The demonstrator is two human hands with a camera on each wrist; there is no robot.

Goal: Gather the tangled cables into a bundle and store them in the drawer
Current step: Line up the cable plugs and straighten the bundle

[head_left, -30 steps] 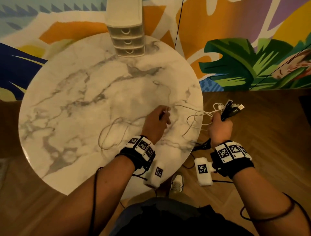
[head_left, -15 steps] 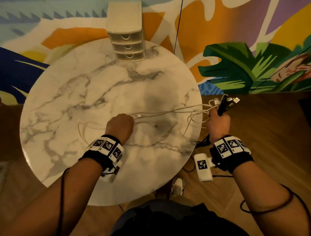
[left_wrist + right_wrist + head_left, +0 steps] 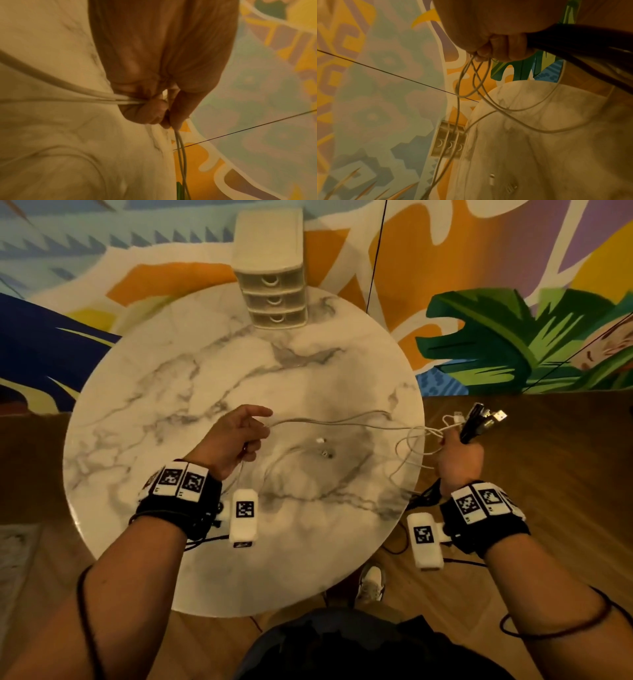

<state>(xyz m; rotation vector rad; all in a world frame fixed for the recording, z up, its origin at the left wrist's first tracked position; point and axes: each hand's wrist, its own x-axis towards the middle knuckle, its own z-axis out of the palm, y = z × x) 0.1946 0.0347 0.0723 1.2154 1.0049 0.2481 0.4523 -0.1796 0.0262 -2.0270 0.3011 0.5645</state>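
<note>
With the left hand [image 3: 236,436] pinching white cables [image 3: 342,422] and the right hand [image 3: 460,457] fisted on plug ends [image 3: 483,419] at three o'clock, loose connectors [image 3: 323,448] mid-table could snag or drop.

Left hand [image 3: 154,67] blurred; its fingers hide the cables [image 3: 68,93].

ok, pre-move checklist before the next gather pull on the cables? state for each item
1. Left hand grips white cables: ok, strands run through the curled fingers.
2. Right hand holds the gathered plug ends: ok.
3. All cable ends collected: not ok, two loose connectors lie on the marble table.
4. Slack off the table: not ok, loops hang at its right edge.
5. Drawer unit open: not ok, all three drawers closed.
6. Knots in the strands: cannot tell.
</note>
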